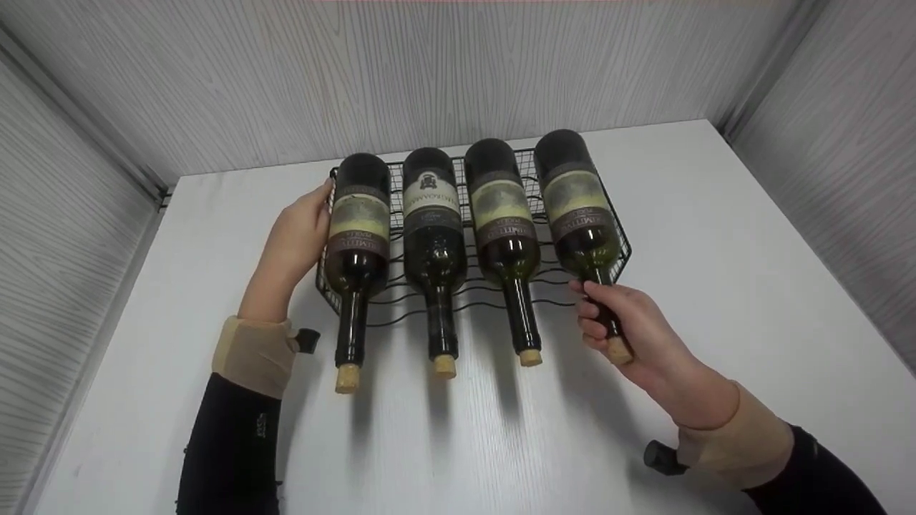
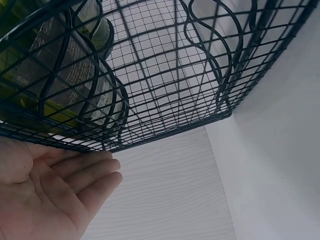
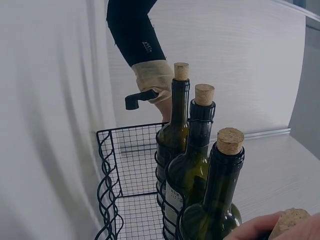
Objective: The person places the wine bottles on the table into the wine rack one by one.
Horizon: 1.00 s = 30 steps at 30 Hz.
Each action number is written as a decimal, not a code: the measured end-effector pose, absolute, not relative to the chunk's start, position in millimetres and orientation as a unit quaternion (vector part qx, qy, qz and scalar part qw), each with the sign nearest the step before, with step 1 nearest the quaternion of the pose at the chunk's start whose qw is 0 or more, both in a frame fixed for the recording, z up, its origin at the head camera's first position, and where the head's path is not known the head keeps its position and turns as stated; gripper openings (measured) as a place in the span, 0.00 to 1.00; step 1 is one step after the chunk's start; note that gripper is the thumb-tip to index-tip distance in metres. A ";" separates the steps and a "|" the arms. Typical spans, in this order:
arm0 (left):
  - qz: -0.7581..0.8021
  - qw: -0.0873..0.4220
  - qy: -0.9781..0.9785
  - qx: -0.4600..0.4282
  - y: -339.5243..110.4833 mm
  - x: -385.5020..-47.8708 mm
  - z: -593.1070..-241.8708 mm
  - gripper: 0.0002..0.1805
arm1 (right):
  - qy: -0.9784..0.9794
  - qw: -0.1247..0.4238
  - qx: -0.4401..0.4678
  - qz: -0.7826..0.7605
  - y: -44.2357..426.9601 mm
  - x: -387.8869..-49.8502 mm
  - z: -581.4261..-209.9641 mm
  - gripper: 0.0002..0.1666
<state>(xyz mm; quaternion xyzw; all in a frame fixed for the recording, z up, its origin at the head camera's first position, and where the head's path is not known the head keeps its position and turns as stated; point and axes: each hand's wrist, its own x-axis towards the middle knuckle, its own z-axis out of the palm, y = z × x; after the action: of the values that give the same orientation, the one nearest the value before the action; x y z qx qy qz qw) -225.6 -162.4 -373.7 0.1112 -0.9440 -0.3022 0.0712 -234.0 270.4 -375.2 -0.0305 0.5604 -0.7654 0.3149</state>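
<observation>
A black wire wine rack (image 1: 565, 272) bears several dark corked wine bottles side by side, necks toward me. My right hand (image 1: 640, 322) grips the neck of the rightmost bottle (image 1: 576, 197), just above its cork (image 1: 620, 350). In the right wrist view only part of that hand and the cork (image 3: 291, 220) show. At the rack's left side, beside the leftmost bottle (image 1: 360, 222), lies my left hand (image 1: 297, 232). The left wrist view shows this hand (image 2: 62, 187) with nearly straight fingers against the wire edge (image 2: 107, 149); its thumb is hidden.
Two more bottles, one with a white label (image 1: 431, 193) and one with a yellowish label (image 1: 499, 200), lie between the outer ones. The rack is on a white tabletop (image 1: 458, 443), near a wood-grain back panel (image 1: 401, 71). Side panels (image 1: 837, 143) flank the table.
</observation>
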 end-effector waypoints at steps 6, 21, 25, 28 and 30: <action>-0.302 0.074 -0.944 0.108 -162.6 -225.8 -373.7 0.29 | 0.549 0.319 -0.031 -0.772 271.4 -234.9 -374.6 0.12; -0.303 0.077 -0.943 0.113 -161.5 -224.0 -374.4 0.29 | 0.428 0.382 0.010 -0.819 274.7 -239.7 -370.0 0.12; -0.305 0.078 -0.943 0.111 -162.0 -223.7 -375.3 0.29 | 0.423 0.385 0.014 -0.820 275.3 -239.8 -370.1 0.13; -0.306 0.079 -0.942 0.111 -162.2 -223.7 -375.9 0.29 | 0.422 0.385 0.011 -0.821 276.0 -239.7 -370.4 0.13; -0.305 0.079 -0.943 0.111 -162.4 -224.1 -376.0 0.29 | 0.420 0.385 0.009 -0.821 276.2 -239.5 -370.4 0.14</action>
<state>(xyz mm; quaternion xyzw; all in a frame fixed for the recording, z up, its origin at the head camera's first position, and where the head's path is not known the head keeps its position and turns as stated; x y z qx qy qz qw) -224.1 -162.4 -376.0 0.1108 -0.9426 -0.3050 0.0794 -239.5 276.2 -370.4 0.0089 0.4205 -0.8215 0.3850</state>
